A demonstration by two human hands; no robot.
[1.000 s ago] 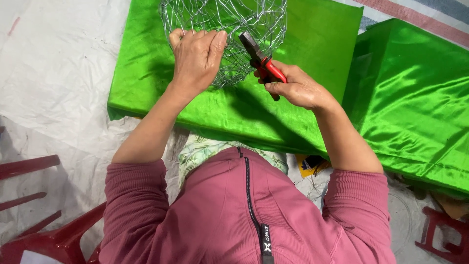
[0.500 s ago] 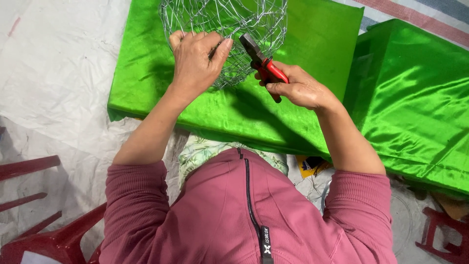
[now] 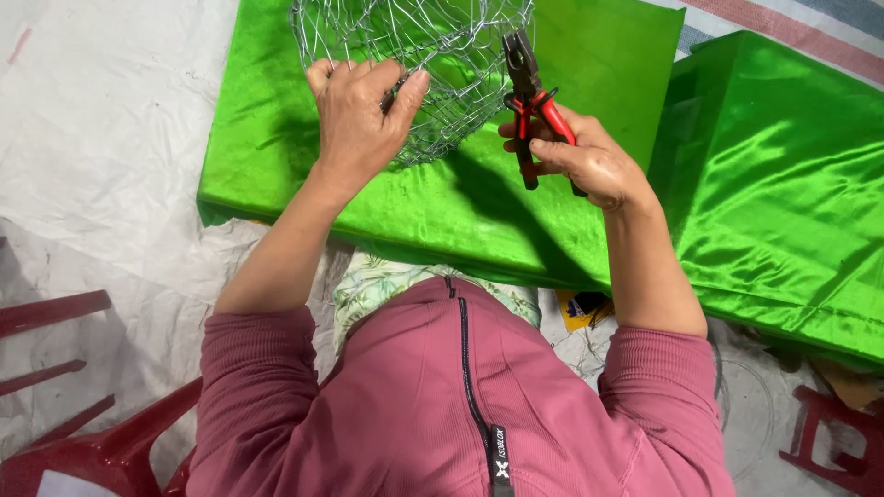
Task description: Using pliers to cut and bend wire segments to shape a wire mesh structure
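Head view: I see left hand (image 3: pixel 361 112) gripping wire mesh (image 3: pixel 414 55) over green cloth (image 3: pixel 442 198); right hand (image 3: pixel 589 164) closed around red-handled pliers (image 3: pixel 532 106), nose beside the mesh.

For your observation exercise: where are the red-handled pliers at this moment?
In the head view, the red-handled pliers are up in the right hand, right of centre, nose pointing at the wire mesh frame's right edge, above the green satin-covered block.
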